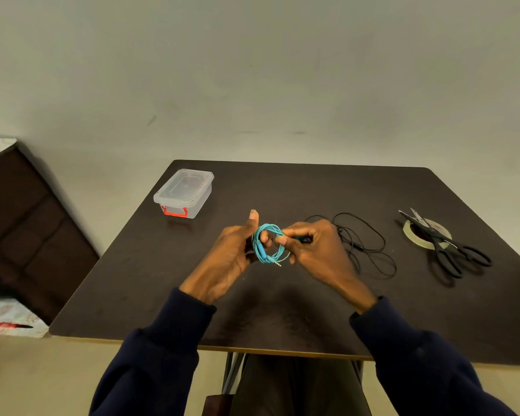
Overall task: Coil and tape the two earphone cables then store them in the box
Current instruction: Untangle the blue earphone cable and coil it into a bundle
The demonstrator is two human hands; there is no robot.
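You held the blue earphone cable (262, 251) above the table (282, 310), mid-width: a small round coil, plug poking out low (no tape on it). Your left hand (231, 256) curled fingers through it, thumb up; your right hand (318, 250) pinched its other side. The tape roll (408, 233) lay well right, nearer that hand, under the scissors (451, 253).

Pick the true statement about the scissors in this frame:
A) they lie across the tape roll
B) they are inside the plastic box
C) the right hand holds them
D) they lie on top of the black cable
A: the scissors lie with their blades across the tape roll, while the right hand pinches the blue earphone cable instead.
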